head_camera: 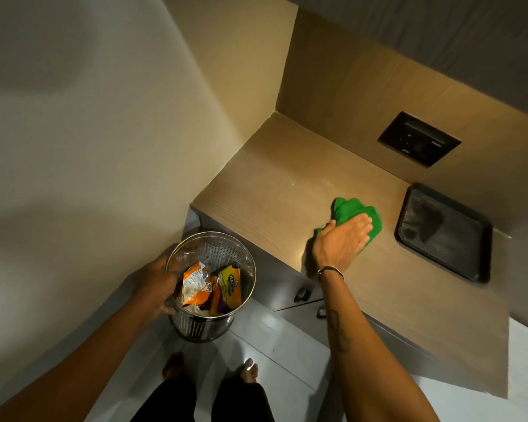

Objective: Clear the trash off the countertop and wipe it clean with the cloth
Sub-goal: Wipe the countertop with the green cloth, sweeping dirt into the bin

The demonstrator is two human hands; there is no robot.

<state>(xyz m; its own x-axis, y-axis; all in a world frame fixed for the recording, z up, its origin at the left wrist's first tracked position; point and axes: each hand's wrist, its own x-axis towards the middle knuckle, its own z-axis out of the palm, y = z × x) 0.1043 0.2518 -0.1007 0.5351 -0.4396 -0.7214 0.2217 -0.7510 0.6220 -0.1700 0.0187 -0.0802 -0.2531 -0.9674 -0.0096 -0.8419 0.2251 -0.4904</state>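
A green cloth (352, 212) lies bunched on the light wooden countertop (272, 193). My right hand (342, 243) presses flat on the cloth, fingers together, near the counter's front edge. Below the counter's left end, a perforated metal trash bin (223, 254) is held off the floor. My left hand (157, 284) grips its rim on the left side. Inside the bin lie an orange snack wrapper (195, 284) and a yellow and purple wrapper (229, 287), with more crumpled trash beneath them.
A black tray (442, 233) sits on the counter right of the cloth. A dark socket panel (418, 138) is set in the back wall. Grey cabinet doors with handles (302, 295) are under the counter. My bare feet (211, 368) stand on the pale tiled floor.
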